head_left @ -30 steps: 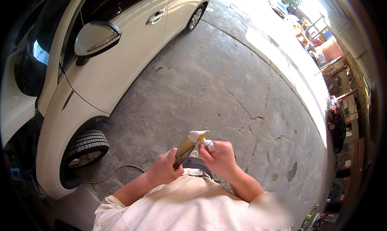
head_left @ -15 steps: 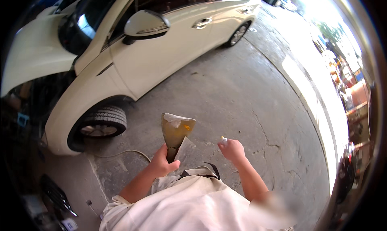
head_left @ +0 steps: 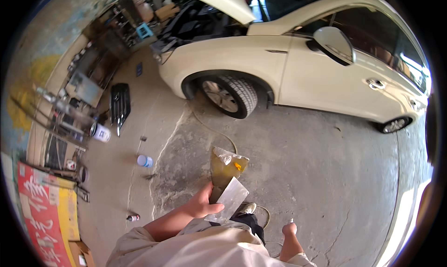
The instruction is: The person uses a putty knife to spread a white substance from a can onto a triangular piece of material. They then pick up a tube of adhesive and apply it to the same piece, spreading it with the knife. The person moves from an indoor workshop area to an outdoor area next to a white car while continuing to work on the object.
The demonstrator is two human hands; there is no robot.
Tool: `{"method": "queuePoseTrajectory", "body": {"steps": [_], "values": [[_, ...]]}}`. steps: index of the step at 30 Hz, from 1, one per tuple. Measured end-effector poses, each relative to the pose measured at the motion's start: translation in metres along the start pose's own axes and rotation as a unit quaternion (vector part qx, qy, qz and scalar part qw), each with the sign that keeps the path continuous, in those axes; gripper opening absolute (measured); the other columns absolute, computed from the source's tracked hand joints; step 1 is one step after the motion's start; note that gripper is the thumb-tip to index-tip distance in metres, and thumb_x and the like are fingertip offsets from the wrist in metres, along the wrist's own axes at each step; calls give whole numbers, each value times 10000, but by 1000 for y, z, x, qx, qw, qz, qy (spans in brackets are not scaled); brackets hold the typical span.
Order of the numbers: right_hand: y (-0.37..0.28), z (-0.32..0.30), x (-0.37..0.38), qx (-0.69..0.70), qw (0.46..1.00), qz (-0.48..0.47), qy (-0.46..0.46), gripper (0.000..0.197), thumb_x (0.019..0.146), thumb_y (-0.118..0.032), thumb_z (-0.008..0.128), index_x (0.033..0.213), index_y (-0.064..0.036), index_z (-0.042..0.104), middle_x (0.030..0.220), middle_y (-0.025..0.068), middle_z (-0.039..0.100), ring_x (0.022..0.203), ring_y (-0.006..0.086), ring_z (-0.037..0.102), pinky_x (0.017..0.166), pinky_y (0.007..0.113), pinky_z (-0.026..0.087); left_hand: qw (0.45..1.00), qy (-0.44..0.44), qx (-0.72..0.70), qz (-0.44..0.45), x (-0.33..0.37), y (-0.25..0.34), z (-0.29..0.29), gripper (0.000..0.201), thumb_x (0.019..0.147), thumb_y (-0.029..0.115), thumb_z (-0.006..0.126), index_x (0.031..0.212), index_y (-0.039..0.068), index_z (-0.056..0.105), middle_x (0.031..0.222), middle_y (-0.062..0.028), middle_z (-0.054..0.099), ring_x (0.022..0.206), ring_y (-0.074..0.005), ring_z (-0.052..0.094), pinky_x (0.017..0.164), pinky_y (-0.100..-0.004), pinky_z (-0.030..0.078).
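The left grip is clamped on the narrow end of a yellowish spreader together with a grey flat plate, and its thumb is pressing over the plate. The spreader stands out from this grip, with its wide edge away from the body. Near this edge it carries white paste and, just beside, an orange dab. The grey plate lies on the body side of the spreader, partly over it.

The right grip is closed, well apart to the right of the spreader; a small white piece shows at its top, but the rest is hidden.

Beyond the spreader's wide edge, a thin hose runs on the concrete floor to the front tyre of a white car. Left of the spreader stands a small can. On its right side the floor spreads broadly, giving room for moving.
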State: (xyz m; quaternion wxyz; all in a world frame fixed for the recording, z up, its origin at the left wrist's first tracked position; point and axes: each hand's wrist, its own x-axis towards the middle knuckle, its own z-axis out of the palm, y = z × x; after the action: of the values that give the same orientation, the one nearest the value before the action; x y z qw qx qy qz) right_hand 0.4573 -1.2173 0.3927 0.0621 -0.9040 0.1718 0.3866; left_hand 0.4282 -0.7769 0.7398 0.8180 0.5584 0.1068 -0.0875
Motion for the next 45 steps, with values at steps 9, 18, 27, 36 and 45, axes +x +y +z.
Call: {"method": "queuePoseTrajectory", "body": {"steps": [9,18,27,36,45], "values": [[-162,10,6,-290,910,-295,33,299,834,-177,541,1069,-22,643,1032,176,666,959,307,657,818,387,538,984,180,5,0,-110,-23,-94,713,747,133,694,1348,0,333,1232,-81,502,1145,-160,465,978,-334,383],[-374,112,-12,-168,920,-348,70,295,764,-223,583,967,-24,662,922,209,666,887,343,658,740,434,520,950,305,34,-55,-182,-78,-306,689,772,122,693,1347,-9,337,1198,-97,540,1087,-148,514,936,-314,421],[-656,433,-12,-41,899,-420,-120,367,704,-262,657,955,4,626,871,176,661,821,308,643,717,422,491,830,529,-69,-163,-284,-199,-487,685,740,175,729,1297,-9,374,1130,-131,578,1045,-184,560,914,-335,446],[-935,602,-202,227,791,-300,-482,498,890,-178,589,1347,-62,427,1209,97,590,1086,232,581,885,368,480,725,650,-204,-108,-335,-276,-522,666,724,80,712,1297,18,378,1122,-81,577,1050,-175,554,921,-346,445],[-712,497,-42,-405,593,-677,-159,371,881,-303,529,1135,-42,596,1083,170,635,889,298,639,736,429,512,793,554,-187,-170,-289,-214,-546,651,745,142,714,1298,15,393,1113,-126,582,1049,-190,562,912,-343,448]]}}
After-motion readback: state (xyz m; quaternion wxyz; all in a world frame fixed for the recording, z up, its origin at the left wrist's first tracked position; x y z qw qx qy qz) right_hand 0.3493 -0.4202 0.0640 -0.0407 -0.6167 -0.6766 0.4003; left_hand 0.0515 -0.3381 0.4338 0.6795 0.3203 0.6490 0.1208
